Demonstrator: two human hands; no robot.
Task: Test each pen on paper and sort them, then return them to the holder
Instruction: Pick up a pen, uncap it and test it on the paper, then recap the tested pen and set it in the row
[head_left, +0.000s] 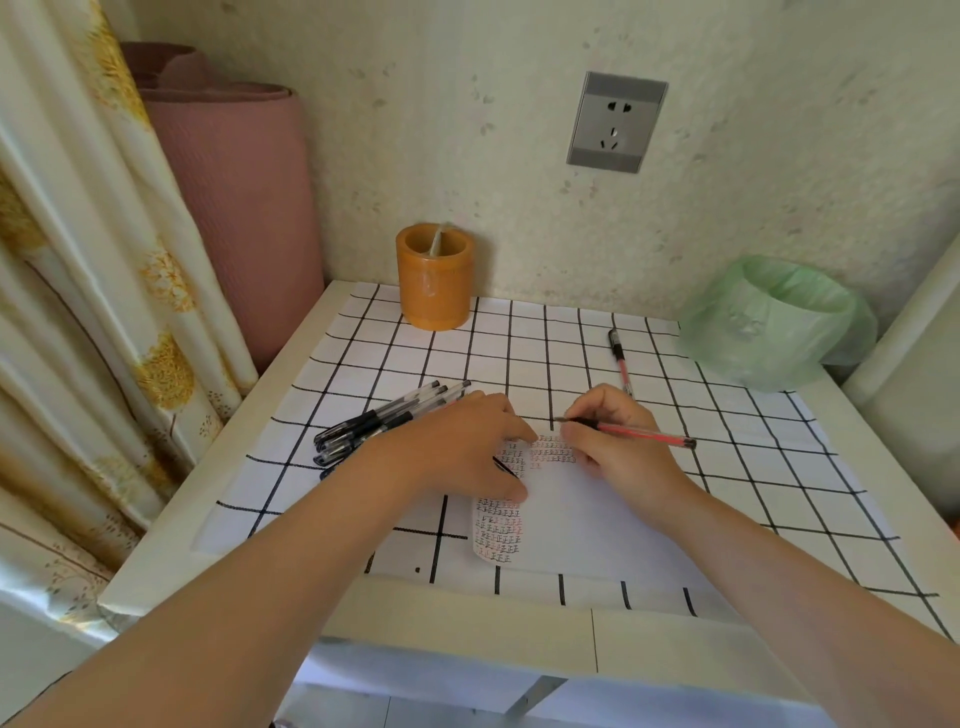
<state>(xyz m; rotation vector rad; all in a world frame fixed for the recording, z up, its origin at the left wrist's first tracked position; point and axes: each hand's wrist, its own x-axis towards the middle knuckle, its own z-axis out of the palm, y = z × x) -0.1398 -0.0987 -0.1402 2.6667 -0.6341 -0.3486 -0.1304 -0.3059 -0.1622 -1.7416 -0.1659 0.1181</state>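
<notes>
White checked cloth is covering the worktop (779, 467), and a thin sheet of paper (587, 525) is lying on its near middle, part filled with rows of black and red test marks. The sheet looks light and limp and is likely to slide or curl. The left hand (467, 447) is pressing down on its left part with loosely spread fingers, gripping nothing that I can make out. At the far left the orange holder (435, 291) is standing upright by the wall, looking rigid and steady enough to take pens dropped in end first. Left of the paper a bundle of black pens (374, 421) is lying loose; such smooth, round barrels are probably going to roll easily. The right hand (618, 457) is pinching a red pen (644, 435) low on the barrel near the tip, in a writing grip, with the tip pointing left over the sheet's far edge. Another red pen (621, 364) is lying apart at the far right.
</notes>
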